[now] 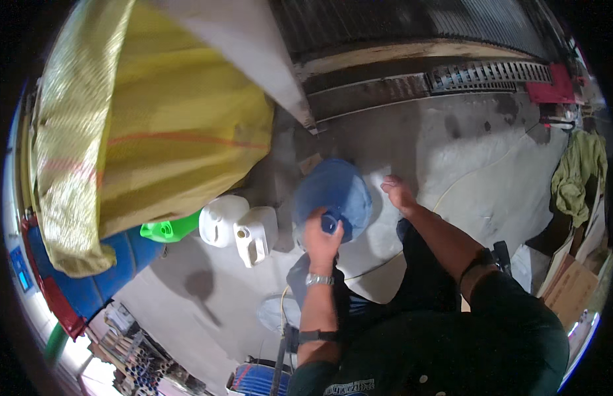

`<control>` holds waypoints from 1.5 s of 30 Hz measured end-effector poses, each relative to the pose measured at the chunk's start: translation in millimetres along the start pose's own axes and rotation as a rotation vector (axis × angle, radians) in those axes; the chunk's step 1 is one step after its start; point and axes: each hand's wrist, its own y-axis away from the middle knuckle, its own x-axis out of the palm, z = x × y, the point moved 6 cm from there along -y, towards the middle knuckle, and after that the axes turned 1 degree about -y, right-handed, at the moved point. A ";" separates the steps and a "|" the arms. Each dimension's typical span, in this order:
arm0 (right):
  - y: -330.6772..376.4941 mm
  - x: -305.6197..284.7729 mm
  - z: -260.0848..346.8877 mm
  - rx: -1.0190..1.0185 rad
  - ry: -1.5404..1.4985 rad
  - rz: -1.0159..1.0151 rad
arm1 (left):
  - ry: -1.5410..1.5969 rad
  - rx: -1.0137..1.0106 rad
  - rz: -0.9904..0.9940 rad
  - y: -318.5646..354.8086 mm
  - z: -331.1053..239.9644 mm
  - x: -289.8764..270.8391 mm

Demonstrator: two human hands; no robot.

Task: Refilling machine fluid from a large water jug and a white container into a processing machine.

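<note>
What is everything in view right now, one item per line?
Large blue plastic water jug: one, blue, on the concrete floor at centre.
White plastic jerrycans: two, white, left of the jug.
Green plastic container: one, bright green, left of the jerrycans.
Yellow woven sack: one, yellow, upper left.
Blue drum: one, blue, under the sack.
Metal floor grate: one, grey, top right.
Green cloth: one, right edge.
Left hand: fingers on the jug's neck.
Right hand: open, beside the jug.
</note>
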 end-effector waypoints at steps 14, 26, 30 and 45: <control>-137.0 114.1 -96.0 0.448 0.176 0.034 | 0.047 -0.099 -0.010 -3.9 68.6 -56.5; -216.0 150.0 -147.7 0.185 0.200 0.223 | 0.809 -0.256 -0.418 -18.8 109.8 -53.0; -176.1 87.1 -129.1 0.320 0.207 0.059 | 0.895 -0.343 -0.388 -9.9 90.5 -38.8; 150.5 -76.8 -16.2 0.182 -1.201 0.186 | 0.747 0.109 0.180 59.8 -295.5 -136.6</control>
